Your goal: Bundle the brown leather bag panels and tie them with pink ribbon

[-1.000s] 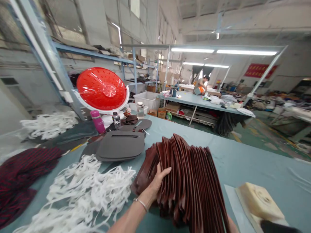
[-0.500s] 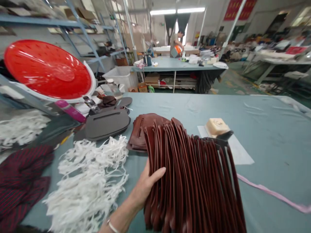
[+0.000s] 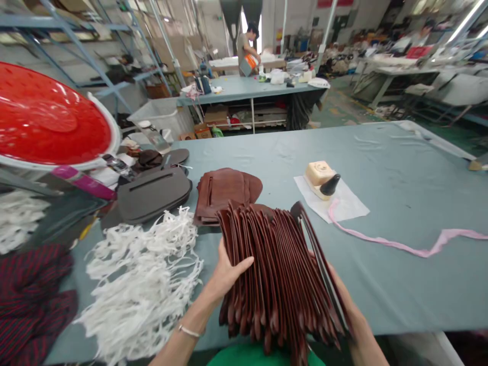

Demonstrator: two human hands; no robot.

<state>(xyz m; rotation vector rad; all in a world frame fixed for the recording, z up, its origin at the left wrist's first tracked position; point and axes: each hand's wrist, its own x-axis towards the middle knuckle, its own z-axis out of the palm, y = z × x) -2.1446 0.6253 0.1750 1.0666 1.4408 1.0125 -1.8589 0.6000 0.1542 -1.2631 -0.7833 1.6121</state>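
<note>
Where half a second ago only the left hand (image 3: pixel 231 269) showed on the brown sheaf (image 3: pixel 274 274), the right hand (image 3: pixel 340 287) has now come into sight along its right side. The view has shifted too, and the brown pile (image 3: pixel 224 188), partly covered by the sheaf then, stands clear just beyond its left end. With a hand at either end, the sheaf looks better supported for squaring or carrying, as far as one can judge.

It is in front of the person, over the near part of the table (image 3: pixel 381 295); whether its lower edge bears on the tabletop I cannot tell. The left hand grips its left end, thumb laid across the front, the other fingers largely hidden. The right hand's fingers are mostly behind the sheaf, so how tightly they close cannot be told. At that end the outermost pieces splay apart from the rest.

No brand or wording can be read. The cream block (image 3: pixel 318 174), beyond the sheaf to the right, has a mark on top, too blurred to make out. The purple bottle (image 3: pixel 84 182), well to the sheaf's left, shows no legible label. Far beyond the sheaf, the red banner (image 3: pixel 335 3) is cut off by the top edge.
</note>
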